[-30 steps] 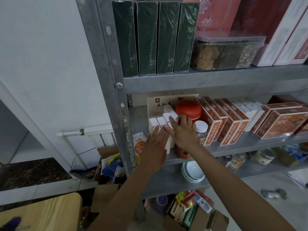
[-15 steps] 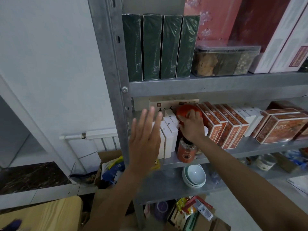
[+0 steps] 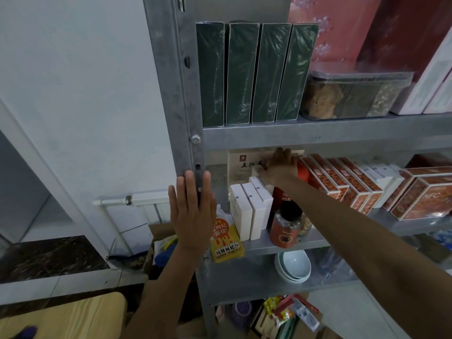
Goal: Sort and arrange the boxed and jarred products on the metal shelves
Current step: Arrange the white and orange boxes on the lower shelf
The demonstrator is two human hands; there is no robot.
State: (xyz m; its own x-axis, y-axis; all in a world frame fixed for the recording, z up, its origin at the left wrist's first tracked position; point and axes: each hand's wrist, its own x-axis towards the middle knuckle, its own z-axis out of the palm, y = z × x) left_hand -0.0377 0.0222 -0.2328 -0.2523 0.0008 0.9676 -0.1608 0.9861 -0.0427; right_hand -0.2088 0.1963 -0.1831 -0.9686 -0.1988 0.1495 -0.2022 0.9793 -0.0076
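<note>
**Two hands up, only one inside the shelf**

Right hand (image 3: 281, 167) is reached deep into the middle shelf (image 3: 261, 244), back of the hand facing us, sitting right where the red jar (image 3: 303, 172) meets the rear of the white boxes (image 3: 252, 211). Its fingers (image 3: 281, 155) point up toward the beige box (image 3: 244, 165) at the back. Whether they are clamped on the jar top, on a white box or on nothing, I cannot tell from this angle.

Now the left hand (image 3: 192, 214): it's flat, with fingers (image 3: 189, 187) straight and close together, raised in front of the upright post (image 3: 176, 94). It sits outside the shelf bay and holds nothing.

So here's the geometry that matters. The red jar lies just to the right of the right hand's fingers and partly under them. The white boxes stand on end in a tight row just to its left, long axis vertical, narrow faces toward us. A small jar (image 3: 285, 228) stands at the front edge, beneath the right forearm.

The right hand is plainly the nearer one for either the jar or the back boxes. The left would have to cross in past the post and over the yellow pouch (image 3: 226, 237) to help.
</note>
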